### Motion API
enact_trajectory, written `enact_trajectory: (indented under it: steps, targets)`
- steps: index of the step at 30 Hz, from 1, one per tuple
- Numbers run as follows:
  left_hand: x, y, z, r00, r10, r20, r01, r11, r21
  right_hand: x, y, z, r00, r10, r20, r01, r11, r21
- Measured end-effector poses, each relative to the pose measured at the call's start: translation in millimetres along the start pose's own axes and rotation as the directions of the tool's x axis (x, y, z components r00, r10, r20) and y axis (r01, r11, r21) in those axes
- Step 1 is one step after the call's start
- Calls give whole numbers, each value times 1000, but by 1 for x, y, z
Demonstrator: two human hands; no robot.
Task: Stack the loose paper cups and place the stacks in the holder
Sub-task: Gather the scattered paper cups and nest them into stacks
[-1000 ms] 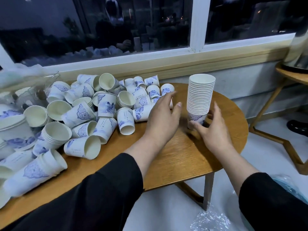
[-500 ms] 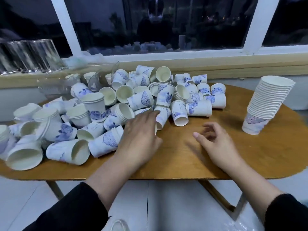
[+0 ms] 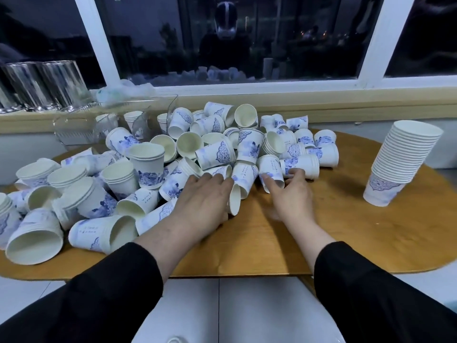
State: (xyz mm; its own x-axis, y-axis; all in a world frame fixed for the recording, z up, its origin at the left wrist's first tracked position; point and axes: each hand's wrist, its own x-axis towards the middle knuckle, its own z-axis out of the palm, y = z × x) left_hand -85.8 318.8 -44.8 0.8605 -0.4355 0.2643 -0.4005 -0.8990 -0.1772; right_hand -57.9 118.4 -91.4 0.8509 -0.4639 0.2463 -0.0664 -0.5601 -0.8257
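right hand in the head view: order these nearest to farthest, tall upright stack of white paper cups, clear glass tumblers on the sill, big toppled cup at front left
From the right hand:
1. Tall upright stack of white paper cups, far right of table.
2. Big toppled cup, front left edge.
3. Clear glass tumblers, back left sill.

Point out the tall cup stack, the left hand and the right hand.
tall cup stack [image 3: 405, 164], head view, on the ribbed rims at mid-height.
left hand [image 3: 202, 201], head view, on the back of the hand.
right hand [image 3: 291, 196], head view, on the back of the hand.
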Motion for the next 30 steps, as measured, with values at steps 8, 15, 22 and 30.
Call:
enact_trajectory:
  steps: [8, 15, 22, 30]
  targets:
    - [-21, 31, 3, 964, -137, -229, -12, 835, -551, 8, -6, 8, 999, 28, -21, -29, 998, -48]
    - [-31, 50, 18, 931, -281, -233, 0, 638, -770, 3, -1, -9, 998, 56, 13, -57, 990, 128]
    - [-25, 46, 24, 948, -316, -34, 125, 469, -874, -9, 8, -23, 988, 74, 136, -129, 881, 456]
    - [-24, 45, 26, 969, -247, 18, 125, 426, -896, -16, 2, -47, 958, -95, 270, -107, 756, 646]
